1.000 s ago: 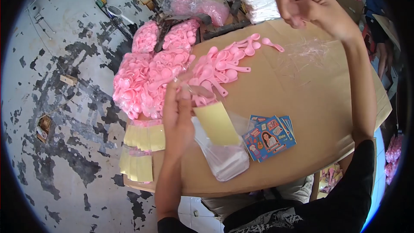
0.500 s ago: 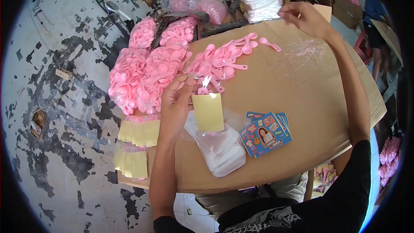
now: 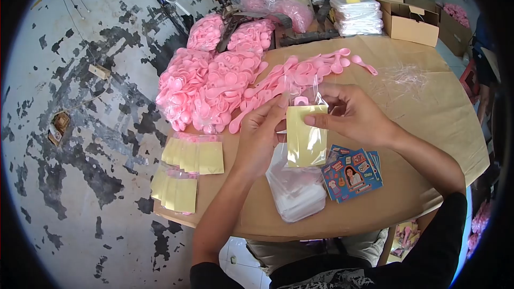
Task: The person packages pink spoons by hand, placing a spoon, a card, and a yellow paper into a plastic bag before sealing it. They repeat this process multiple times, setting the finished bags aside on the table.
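Note:
A small clear plastic bag with a yellow card [image 3: 306, 142] inside is held up over the table, and the pink end of a spoon [image 3: 301, 100] shows above the card. My left hand [image 3: 261, 136] is closed on the bag's left edge. From the other side, my right hand [image 3: 354, 115] pinches it, thumb across the card's front. Below lies a stack of clear plastic bags [image 3: 297, 198], partly covered by the held one. Blue printed cards [image 3: 353, 176] are fanned just right of that stack. Behind my hands spreads a heap of loose pink spoons [image 3: 310, 69].
Bulging bags of pink spoons [image 3: 209, 88] fill the table's left back. Yellow-card packets [image 3: 193, 155] lie in two rows at the left edge. Thin clear strips [image 3: 401, 83] are scattered at right. Packed plastic bags [image 3: 356, 17] and a cardboard box [image 3: 412, 27] stand at the back.
My right hand has come down from the back right to the bag and now grips it. The left hand still holds the bag. The view has shifted, so the table appears further right.

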